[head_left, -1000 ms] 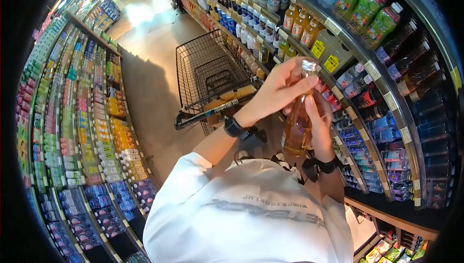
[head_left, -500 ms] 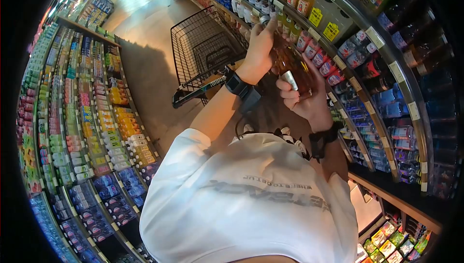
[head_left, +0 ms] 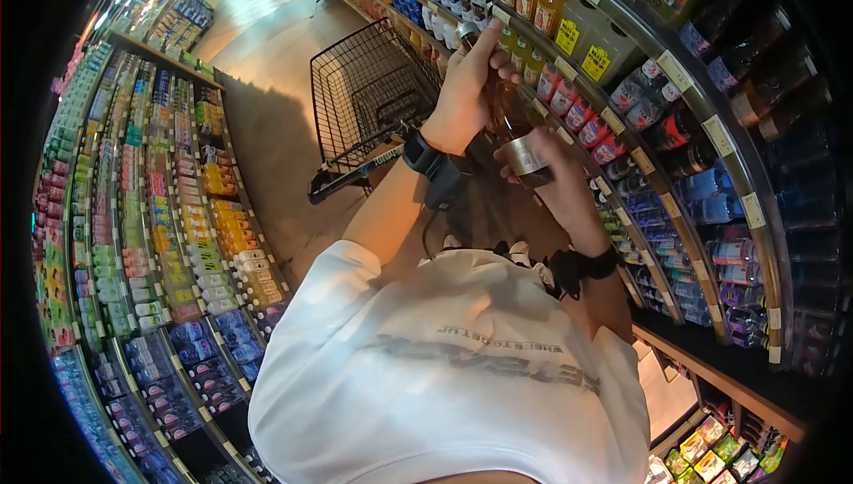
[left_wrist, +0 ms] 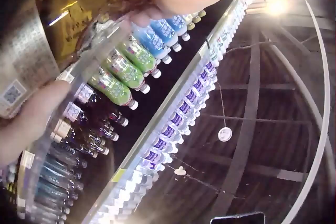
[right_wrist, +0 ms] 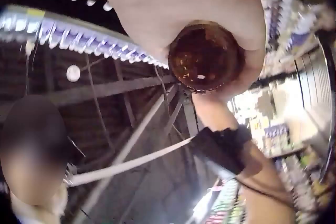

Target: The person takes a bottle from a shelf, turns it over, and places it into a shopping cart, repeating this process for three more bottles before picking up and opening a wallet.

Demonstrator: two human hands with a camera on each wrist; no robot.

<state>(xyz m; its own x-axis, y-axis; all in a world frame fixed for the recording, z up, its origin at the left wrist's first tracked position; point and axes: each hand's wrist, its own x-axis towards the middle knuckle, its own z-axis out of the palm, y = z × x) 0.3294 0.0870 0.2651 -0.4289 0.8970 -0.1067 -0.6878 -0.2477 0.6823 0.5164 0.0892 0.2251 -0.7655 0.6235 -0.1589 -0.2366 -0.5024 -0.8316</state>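
Observation:
A glass bottle of amber liquid (head_left: 510, 117) is tilted between both hands in the head view, its cap end toward the upper left. My left hand (head_left: 468, 91) grips the neck. Around the lower part, beside a silvery label (head_left: 528, 154), my right hand (head_left: 562, 184) holds the bottle from the side. Printed text and a QR code show on the label (left_wrist: 23, 71) in the left wrist view. The right wrist view looks onto the round bottle base (right_wrist: 205, 58), with the right hand (right_wrist: 210, 6) curled about it; its fingertips are hidden.
A black wire shopping cart (head_left: 373, 88) stands in the aisle ahead. Shelves of bottled drinks (head_left: 586, 120) run close along the right, with price strips on their edges. Another long drinks shelf (head_left: 160, 208) lines the left side. Packaged goods (head_left: 711, 453) sit at lower right.
The bottle has tipped from nearly upright to a slant and turned, bringing its label into view. My left hand has shifted left with the neck; my right hand has moved to the lower part.

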